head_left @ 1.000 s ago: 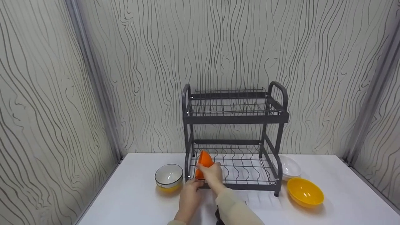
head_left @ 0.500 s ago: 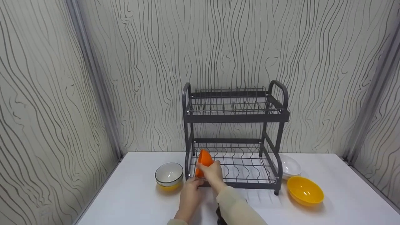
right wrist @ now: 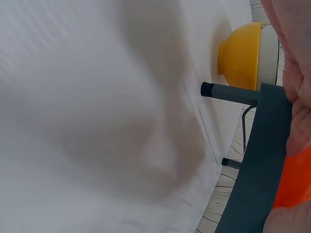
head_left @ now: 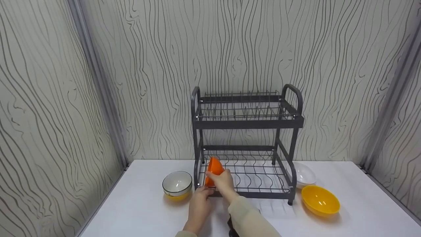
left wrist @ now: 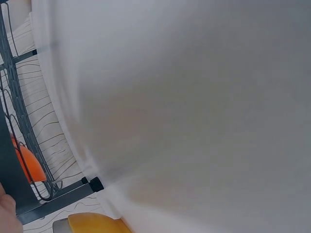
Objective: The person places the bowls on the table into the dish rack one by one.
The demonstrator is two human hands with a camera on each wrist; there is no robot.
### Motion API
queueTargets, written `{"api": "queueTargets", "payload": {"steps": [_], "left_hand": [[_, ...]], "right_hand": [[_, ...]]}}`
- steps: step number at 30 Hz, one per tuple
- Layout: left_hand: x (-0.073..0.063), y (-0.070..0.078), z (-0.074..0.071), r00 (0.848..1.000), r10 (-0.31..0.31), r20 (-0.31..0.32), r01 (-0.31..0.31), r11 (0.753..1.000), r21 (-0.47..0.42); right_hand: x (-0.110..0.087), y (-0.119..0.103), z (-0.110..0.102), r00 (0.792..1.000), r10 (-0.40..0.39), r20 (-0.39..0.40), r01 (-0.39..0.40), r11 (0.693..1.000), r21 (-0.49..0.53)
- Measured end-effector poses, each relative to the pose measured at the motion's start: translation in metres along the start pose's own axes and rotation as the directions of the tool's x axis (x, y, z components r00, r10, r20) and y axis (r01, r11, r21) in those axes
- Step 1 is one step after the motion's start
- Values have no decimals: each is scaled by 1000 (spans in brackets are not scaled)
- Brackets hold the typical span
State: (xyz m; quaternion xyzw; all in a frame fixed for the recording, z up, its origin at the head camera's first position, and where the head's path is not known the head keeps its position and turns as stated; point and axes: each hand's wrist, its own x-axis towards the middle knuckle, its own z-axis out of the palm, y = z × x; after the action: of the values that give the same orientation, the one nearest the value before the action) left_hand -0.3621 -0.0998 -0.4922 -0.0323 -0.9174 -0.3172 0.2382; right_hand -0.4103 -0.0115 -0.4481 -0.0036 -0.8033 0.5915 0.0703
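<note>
Right hand [head_left: 224,182] grips orange bowl [head_left: 215,165], tilted on its side, front-left corner of rack [head_left: 248,124], lower tier. Left hand [head_left: 199,201] at rack's front rail [head_left: 260,195], same corner; cannot tell if gripping. White bowl [head_left: 177,183] on yellow bowl [head_left: 177,198], desk [head_left: 141,204], beside rack's left edge.

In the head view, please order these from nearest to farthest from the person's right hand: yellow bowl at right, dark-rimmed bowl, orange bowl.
1. Orange bowl: held in the right hand.
2. Dark-rimmed bowl: left of the rack.
3. Yellow bowl: right of the rack.
</note>
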Motion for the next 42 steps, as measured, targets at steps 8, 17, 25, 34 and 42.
{"api": "queueTargets", "payload": {"steps": [8, 17, 25, 34, 42], "left_hand": [[-2, 3, 1, 999, 37, -28, -37, 999, -8], [-3, 4, 2, 997, 63, -54, -65, 997, -35], [-2, 3, 3, 999, 17, -48, -19, 999, -38], [-3, 0, 3, 999, 7, -51, -10, 998, -60], [-4, 1, -1, 999, -31, 15, 33, 993, -111]], "right_hand": [[-3, 1, -5, 1000, 6, -1, -6, 1000, 16], [-6, -1, -9, 998, 16, -64, -16, 1000, 4], [-5, 3, -15, 997, 42, -68, -34, 992, 118], [-9, 5, -27, 992, 24, -122, 2, 978, 208], [-9, 14, -54, 966, 12, -259, 75, 944, 321]]}}
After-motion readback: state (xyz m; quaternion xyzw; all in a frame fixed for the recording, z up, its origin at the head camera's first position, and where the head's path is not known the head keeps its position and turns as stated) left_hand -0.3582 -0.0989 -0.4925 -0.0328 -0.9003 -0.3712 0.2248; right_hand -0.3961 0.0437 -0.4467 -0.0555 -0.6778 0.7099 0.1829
